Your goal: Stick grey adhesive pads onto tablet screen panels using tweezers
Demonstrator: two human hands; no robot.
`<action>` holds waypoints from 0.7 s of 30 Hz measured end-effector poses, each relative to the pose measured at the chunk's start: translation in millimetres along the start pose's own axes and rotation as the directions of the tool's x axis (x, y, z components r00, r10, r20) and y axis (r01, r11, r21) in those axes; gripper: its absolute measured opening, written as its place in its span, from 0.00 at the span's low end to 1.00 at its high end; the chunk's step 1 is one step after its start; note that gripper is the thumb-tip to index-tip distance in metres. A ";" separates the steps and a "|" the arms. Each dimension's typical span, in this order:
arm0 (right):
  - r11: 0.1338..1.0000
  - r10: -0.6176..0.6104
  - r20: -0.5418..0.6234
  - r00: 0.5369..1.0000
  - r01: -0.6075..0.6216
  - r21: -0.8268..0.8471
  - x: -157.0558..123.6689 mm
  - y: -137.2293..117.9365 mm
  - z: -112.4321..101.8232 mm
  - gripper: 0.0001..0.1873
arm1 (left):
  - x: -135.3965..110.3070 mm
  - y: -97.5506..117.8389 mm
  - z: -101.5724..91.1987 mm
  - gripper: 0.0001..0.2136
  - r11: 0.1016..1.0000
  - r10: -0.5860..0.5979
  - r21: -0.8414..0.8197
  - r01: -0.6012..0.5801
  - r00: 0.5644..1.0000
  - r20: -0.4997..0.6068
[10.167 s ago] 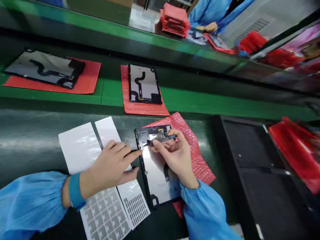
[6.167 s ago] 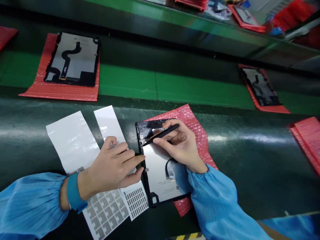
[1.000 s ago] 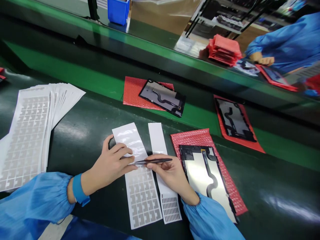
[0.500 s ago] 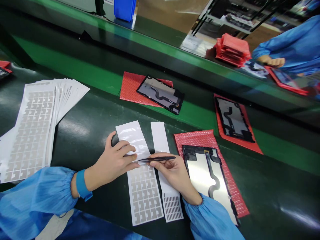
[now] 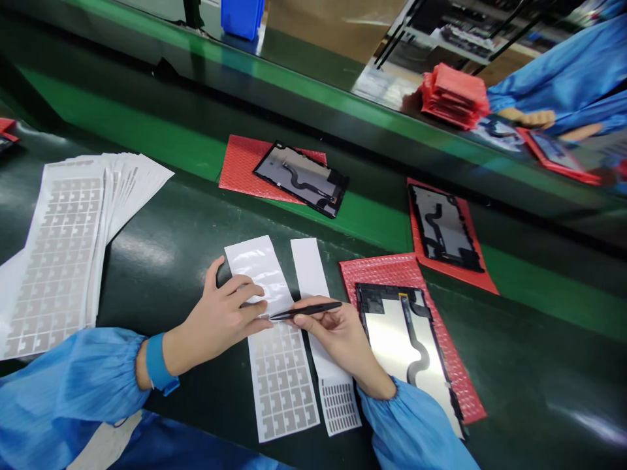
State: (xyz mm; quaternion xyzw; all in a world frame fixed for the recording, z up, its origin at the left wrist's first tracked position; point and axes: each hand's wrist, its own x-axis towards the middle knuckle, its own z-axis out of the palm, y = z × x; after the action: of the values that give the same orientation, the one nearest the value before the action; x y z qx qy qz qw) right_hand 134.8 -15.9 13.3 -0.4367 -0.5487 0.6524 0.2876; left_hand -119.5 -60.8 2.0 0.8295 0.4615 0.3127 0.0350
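My left hand [image 5: 223, 320] lies on a white sticker sheet [image 5: 274, 339] with grey die-cut pieces, its fingers pressing the sheet down. My right hand [image 5: 337, 336] pinches black tweezers [image 5: 306, 311], whose tips point left at the sheet beside my left fingertips. A narrower sticker strip [image 5: 321, 333] runs under my right hand. To the right, a tablet panel [image 5: 404, 339] with a silver back and black flex cable rests on a red bubble-wrap mat [image 5: 392, 271].
A fanned stack of sticker sheets [image 5: 63, 241] lies at the left. Two more panels on red mats [image 5: 298, 176] [image 5: 443, 228] ride the green belt [image 5: 147, 140] behind. Across it, another person's hands [image 5: 526, 117] work near stacked red mats [image 5: 455, 94]. A blue bin [image 5: 242, 16] stands at the back.
Over ten seconds my hands left the tablet panel and came to the sticker sheet. In the last second the two panels on the belt drifted left; my hands barely moved.
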 end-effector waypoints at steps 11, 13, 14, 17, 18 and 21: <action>1.000 0.012 -0.012 1.000 -0.012 -0.026 0.2 -1.2 2.0 0.16 | -1.2 -0.3 0.1 0.11 1.000 -0.010 0.003 0.010 1.000 0.017; 0.999 0.014 -0.023 1.000 -0.015 -0.043 0.0 -1.2 2.6 0.17 | -1.6 -0.5 0.5 0.11 1.000 -0.011 0.010 0.011 1.000 0.024; 0.998 0.016 -0.027 0.999 -0.017 -0.055 -0.2 -1.0 3.3 0.17 | -2.1 -0.5 0.8 0.11 1.000 -0.014 0.013 0.014 0.999 0.029; 0.995 0.022 -0.045 0.999 -0.026 -0.092 -0.3 0.8 8.2 0.18 | -4.4 0.4 2.4 0.12 0.999 -0.028 0.024 0.027 0.999 0.039; 0.995 0.023 -0.050 0.998 -0.027 -0.099 -0.1 1.6 10.5 0.19 | -5.1 1.0 3.0 0.13 0.999 -0.036 0.028 0.035 0.999 0.041; 0.998 0.040 -0.042 0.998 -0.042 -0.048 0.1 1.6 13.9 0.19 | -6.4 2.6 4.1 0.15 0.998 -0.059 0.034 0.057 0.998 0.039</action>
State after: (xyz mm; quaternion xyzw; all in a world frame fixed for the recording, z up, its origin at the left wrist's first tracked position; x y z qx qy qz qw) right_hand 122.6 -22.6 12.0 -0.4678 -0.5497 0.6354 0.2744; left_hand -117.8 -66.4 -3.5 0.8222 0.4896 0.2875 0.0396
